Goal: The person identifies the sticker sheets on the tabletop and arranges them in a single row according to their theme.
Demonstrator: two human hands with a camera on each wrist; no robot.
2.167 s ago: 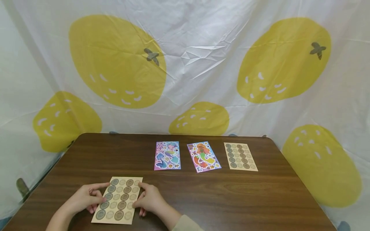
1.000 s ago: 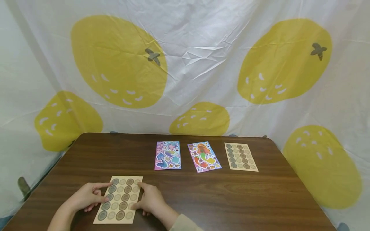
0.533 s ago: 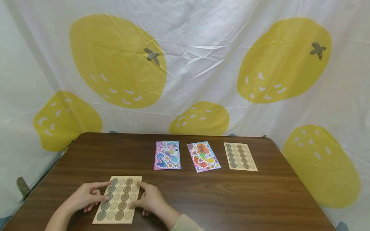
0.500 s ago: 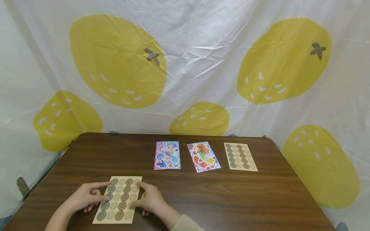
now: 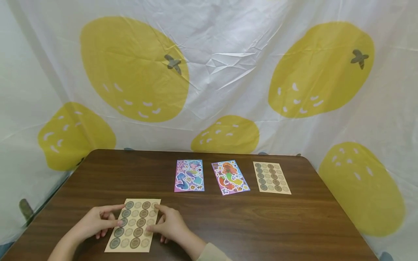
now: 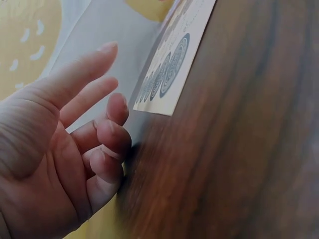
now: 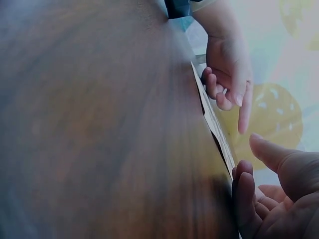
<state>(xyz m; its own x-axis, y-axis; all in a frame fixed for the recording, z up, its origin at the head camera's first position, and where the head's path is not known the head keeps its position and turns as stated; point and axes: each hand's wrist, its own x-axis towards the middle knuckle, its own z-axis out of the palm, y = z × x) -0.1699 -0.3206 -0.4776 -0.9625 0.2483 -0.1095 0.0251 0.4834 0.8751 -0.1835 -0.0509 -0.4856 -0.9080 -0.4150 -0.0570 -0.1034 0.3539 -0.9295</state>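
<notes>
A cream sticker sheet point(image 5: 132, 225) printed with rows of round, coin-like seals lies on the near left of the table. My left hand point(image 5: 98, 222) is at its left side, thumb and forefinger stretched toward it. In the left wrist view, the left hand's point(image 6: 60, 134) thumb stands apart from the sheet and the other fingers bend loosely. At the sheet's right side is my right hand point(image 5: 171, 224), thumb over the edge. The right wrist view has the right hand's point(image 7: 291, 189) thumb raised above the sheet's edge point(image 7: 212, 122); whether its lower fingers touch the sheet cannot be told.
Toward the back of the brown wooden table point(image 5: 261, 224) lie a blue-haired mermaid sticker sheet point(image 5: 189, 175), an orange-haired mermaid sticker sheet point(image 5: 230, 177) and a second cream seal sheet point(image 5: 271, 177). A white curtain point(image 5: 228, 65) with yellow fruit hangs behind.
</notes>
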